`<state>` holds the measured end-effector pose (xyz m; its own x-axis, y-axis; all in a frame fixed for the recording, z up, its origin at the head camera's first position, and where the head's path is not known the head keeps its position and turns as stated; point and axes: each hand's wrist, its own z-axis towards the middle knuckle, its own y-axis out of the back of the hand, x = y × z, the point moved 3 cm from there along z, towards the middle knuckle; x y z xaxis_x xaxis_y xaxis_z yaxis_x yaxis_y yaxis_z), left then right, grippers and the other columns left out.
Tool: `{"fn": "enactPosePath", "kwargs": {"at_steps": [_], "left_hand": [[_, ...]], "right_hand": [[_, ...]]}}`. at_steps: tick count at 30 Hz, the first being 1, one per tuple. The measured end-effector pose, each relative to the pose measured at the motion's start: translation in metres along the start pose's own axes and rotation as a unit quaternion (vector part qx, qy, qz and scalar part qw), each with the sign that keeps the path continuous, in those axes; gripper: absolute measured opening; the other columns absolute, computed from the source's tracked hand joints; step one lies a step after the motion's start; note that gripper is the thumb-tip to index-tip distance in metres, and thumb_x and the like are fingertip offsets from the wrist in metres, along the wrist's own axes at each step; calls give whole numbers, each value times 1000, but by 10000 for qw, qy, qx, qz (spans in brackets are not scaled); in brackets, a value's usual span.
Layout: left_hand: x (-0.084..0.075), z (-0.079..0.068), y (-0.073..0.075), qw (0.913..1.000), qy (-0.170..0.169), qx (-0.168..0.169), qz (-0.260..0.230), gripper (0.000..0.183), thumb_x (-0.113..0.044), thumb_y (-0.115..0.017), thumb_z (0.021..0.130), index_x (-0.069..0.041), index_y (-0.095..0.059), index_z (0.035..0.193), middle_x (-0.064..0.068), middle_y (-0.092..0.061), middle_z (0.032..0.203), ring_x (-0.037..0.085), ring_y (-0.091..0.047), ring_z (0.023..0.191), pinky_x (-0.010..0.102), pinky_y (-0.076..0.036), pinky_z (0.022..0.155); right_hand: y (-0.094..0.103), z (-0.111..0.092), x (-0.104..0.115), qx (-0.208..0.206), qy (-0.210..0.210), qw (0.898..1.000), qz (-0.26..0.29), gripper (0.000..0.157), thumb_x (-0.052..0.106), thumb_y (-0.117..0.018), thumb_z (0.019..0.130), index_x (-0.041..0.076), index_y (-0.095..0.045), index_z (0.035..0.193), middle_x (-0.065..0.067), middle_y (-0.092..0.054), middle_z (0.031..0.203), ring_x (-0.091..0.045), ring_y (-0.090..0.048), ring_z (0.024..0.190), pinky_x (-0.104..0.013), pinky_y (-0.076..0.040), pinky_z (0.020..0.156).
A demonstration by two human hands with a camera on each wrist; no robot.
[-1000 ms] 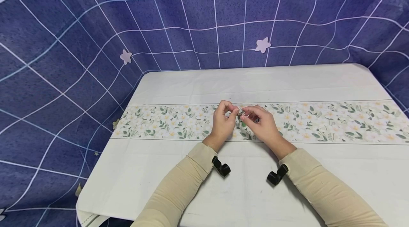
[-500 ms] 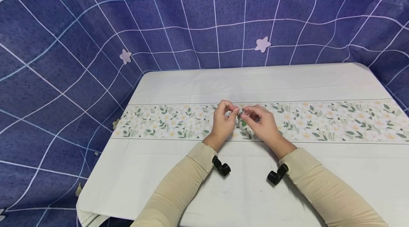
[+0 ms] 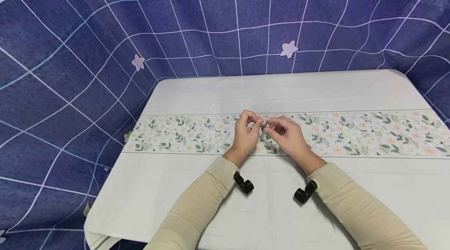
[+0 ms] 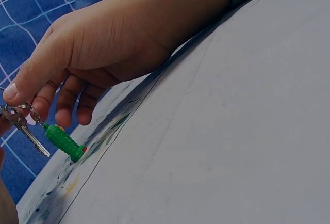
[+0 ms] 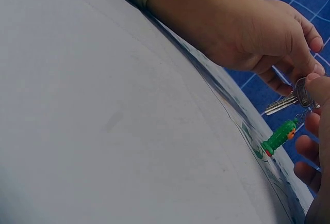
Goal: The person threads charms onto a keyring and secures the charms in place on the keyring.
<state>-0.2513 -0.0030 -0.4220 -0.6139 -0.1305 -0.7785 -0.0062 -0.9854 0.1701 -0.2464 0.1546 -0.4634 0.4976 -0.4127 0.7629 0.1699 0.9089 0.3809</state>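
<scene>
A small metal key ring (image 4: 23,105) with keys on it is held between both hands, above the table's floral band. My left hand (image 3: 247,134) pinches it between thumb and index finger, the other fingers loosely bent. From the right, my right hand (image 3: 287,134) pinches at a key (image 5: 283,104) with thumb and finger; the exact contact is partly hidden by the fingertips. A green figure-shaped charm (image 4: 63,141) with red and orange spots hangs from a short chain (image 4: 35,113) below the ring. The fingertips of both hands almost meet.
A white cloth (image 3: 211,195) with a floral strip (image 3: 183,134) covers the table. Behind it and at the left hangs a blue curtain (image 3: 211,19) with a white grid and stars. Black camera mounts (image 3: 305,192) sit on both wrists.
Both arms keep their place. Around the key ring the fingertips shift only slightly, and the keys and green charm wobble a little.
</scene>
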Motion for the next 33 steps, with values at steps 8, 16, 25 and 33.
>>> {"fn": "enactPosePath", "kwargs": {"at_steps": [8, 16, 25, 33], "left_hand": [[1, 1, 0, 10000, 1, -70, 19, 19, 16, -64, 88, 9, -47, 87, 26, -67, 89, 40, -69, 91, 35, -56, 83], [0, 1, 1, 10000, -6, -54, 16, 18, 15, -64, 88, 9, -47, 87, 26, -67, 89, 40, -69, 91, 36, -56, 87], [-1, 0, 2, 10000, -5, -57, -2, 18, 15, -64, 89, 10, -46, 88, 26, -66, 89, 41, -69, 92, 34, -56, 84], [-2, 1, 1, 9999, -115, -24, -21, 19, 16, -64, 89, 11, -45, 87, 28, -65, 88, 43, -68, 91, 38, -57, 86]], "right_hand": [[-1, 0, 1, 131, 40, 9999, -47, 27, 7, -82, 85, 2, -72, 109, -10, -69, 91, -19, -63, 73, -23, -53, 66], [-1, 0, 3, 236, -14, 9997, -89, 28, 8, -82, 85, 2, -71, 110, -9, -69, 93, -20, -65, 76, -31, -56, 68], [-3, 0, 2, 266, 81, 9995, -170, 28, 8, -83, 84, 3, -71, 109, -9, -68, 93, -21, -65, 77, -33, -56, 67], [-3, 0, 1, 289, 92, 9994, -195, 30, 8, -83, 84, 4, -70, 110, -9, -68, 93, -21, -65, 77, -32, -56, 67]]}}
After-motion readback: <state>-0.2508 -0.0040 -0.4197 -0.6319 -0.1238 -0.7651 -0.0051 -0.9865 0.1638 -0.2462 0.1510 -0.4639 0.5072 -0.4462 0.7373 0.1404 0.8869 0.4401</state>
